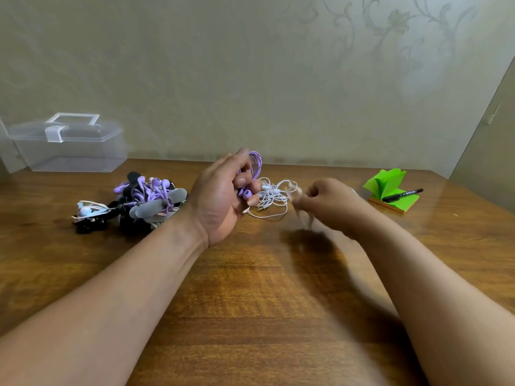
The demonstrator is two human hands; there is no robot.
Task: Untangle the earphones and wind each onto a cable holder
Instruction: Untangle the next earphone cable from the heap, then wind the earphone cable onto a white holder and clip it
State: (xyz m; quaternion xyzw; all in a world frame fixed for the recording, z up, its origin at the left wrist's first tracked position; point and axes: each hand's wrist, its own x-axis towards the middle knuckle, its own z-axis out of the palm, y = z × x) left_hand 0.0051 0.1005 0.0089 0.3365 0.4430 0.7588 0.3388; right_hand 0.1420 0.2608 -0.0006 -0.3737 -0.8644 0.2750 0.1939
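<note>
Purple earphones (256, 162), perhaps looped, in left hand (220, 199)

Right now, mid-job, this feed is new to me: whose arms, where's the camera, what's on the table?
No machine here: these are a person's two bare arms, seen by one camera worn on their head. The left hand holds a bundle of purple earphones. The right hand, blurred, pinches a small pale piece I cannot name. On the brown wooden table lie a loose white earphone cable, a mixed-colour pile of wound earphones, a clear plastic lidded box, a green sticky-note pad with a black marker pen on it.
</note>
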